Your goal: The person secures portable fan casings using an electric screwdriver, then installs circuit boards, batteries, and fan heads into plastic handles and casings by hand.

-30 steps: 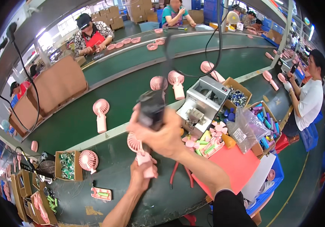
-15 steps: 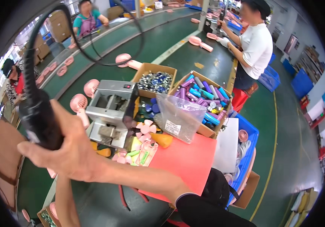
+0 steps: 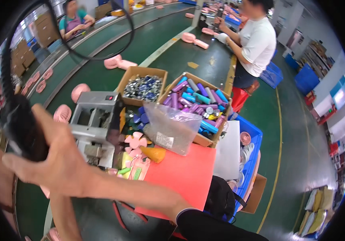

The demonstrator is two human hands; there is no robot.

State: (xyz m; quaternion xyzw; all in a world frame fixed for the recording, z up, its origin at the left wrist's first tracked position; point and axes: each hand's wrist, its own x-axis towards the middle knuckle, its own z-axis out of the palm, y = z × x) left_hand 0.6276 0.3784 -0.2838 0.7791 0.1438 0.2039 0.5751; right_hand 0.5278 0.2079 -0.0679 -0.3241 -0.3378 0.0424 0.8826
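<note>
head view: a cardboard box (image 3: 148, 71) beyond the grey metal machine (image 3: 94, 118) is filled with small shiny metal parts (image 3: 142, 87), and just to its right a larger carton (image 3: 203, 140) holds a loose heap of purple, blue, teal and grey cylinders (image 3: 196, 96). a clear plastic bag (image 3: 182, 124) with a white label leans on that carton's near side, small grey bits in its lower part. further right, a blue crate (image 3: 254, 158) carries a round pink part (image 3: 245, 138) and pale, clear-looking round pieces (image 3: 247, 152), with a white sheet (image 3: 227, 150) along its left side. between machine and bag sit a pink fan blade (image 3: 135, 141) and an orange cone (image 3: 154, 154), near a red sheet (image 3: 180, 176). the right forearm, black-sleeved, comes in from the lower right and runs left across the red sheet; the right hand (image 3: 60, 160) is curled around a black corded tool (image 3: 21, 128), thumb jutting out to the left. that tool is raised at the far left, upright with a lean, its cord looping overhead. the left forearm (image 3: 66, 217) rises from below and passes behind the right hand, so how the left hand is set, or what it grips, cannot be told.
</note>
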